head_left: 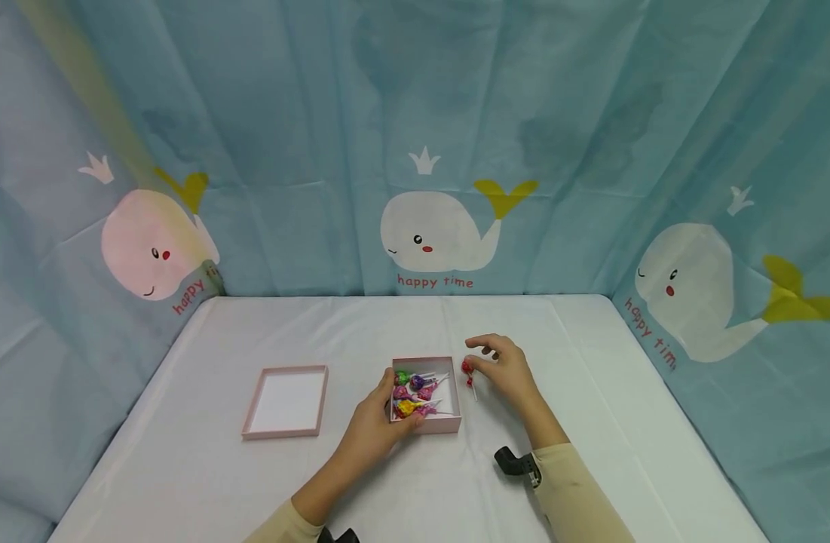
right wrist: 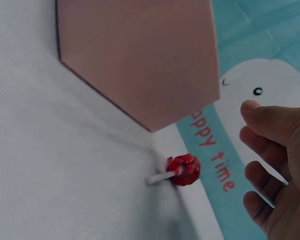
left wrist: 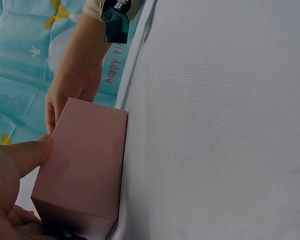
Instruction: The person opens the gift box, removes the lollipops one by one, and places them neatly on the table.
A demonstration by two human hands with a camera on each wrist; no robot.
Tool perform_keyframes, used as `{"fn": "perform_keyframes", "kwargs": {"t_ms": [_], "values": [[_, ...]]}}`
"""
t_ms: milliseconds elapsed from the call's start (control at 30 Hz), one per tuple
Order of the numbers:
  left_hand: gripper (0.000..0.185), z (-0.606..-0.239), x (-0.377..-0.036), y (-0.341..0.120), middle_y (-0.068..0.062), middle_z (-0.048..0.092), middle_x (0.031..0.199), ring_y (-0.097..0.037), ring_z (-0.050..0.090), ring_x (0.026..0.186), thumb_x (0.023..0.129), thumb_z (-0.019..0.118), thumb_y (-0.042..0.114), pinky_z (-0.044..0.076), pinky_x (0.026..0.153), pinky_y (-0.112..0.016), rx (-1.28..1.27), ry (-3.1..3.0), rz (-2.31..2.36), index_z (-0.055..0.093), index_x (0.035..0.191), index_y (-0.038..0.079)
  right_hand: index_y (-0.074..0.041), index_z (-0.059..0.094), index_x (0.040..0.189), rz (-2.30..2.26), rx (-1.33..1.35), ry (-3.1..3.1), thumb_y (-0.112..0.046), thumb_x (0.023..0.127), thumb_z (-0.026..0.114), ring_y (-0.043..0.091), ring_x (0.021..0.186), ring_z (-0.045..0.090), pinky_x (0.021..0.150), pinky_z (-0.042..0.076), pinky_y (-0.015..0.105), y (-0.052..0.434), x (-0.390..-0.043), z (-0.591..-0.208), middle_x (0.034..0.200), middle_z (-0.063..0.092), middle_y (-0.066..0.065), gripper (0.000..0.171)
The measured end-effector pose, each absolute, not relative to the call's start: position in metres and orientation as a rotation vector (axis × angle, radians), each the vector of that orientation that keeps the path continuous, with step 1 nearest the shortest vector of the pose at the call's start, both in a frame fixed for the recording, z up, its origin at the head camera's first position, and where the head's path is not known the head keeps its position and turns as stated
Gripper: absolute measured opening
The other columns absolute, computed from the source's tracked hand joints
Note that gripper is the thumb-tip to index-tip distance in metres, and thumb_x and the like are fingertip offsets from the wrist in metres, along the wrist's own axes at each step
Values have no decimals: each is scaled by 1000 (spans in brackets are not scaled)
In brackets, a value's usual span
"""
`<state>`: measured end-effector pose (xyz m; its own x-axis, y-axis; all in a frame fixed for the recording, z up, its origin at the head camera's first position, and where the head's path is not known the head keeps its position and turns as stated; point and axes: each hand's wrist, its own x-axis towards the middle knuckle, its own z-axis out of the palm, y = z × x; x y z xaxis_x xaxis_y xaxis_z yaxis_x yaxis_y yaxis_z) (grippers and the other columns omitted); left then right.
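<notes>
A small pink box (head_left: 448, 424) sits mid-table with several wrapped lollipops (head_left: 415, 392) inside. My left hand (head_left: 390, 413) grips its near left corner; in the left wrist view the thumb (left wrist: 27, 155) presses the box's side (left wrist: 85, 165). A red lollipop (head_left: 467, 367) lies on the table just right of the box. My right hand (head_left: 488, 360) hovers beside it with fingers relaxed. The right wrist view shows the red lollipop (right wrist: 184, 169) lying free, apart from the right hand's fingers (right wrist: 270, 120), with the box (right wrist: 140, 55) behind it.
The pink lid (head_left: 286, 401) lies upturned left of the box. A white cloth covers the table (head_left: 591, 422). Blue whale-print curtains (head_left: 442, 234) close in the back and both sides. A black camera mount (head_left: 516, 461) sits on my right wrist.
</notes>
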<state>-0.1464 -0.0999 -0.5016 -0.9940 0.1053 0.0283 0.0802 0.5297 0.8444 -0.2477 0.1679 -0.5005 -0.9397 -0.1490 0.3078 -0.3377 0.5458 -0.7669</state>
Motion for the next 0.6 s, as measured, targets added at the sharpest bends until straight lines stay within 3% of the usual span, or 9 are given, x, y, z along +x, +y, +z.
{"fn": "perform_keyframes", "kwargs": {"t_ms": [367, 600], "values": [[103, -496, -146, -103, -13, 29, 167, -35, 32, 152, 84, 85, 36, 34, 120, -52, 173, 2701, 1451, 25, 162, 5, -25, 77, 112, 1363, 578, -2515, -24, 89, 83, 15, 102, 58, 92, 52, 46, 156, -235, -476, 113, 73, -10, 24], [104, -497, -148, -107, -14, 30, 166, -35, 34, 151, 84, 85, 39, 36, 119, -51, 221, 2706, 1434, 26, 162, 4, -26, 77, 115, 1400, 701, -2515, -23, 89, 82, 14, 112, 59, 94, 53, 58, 144, -230, -470, 119, 72, -11, 26]]}}
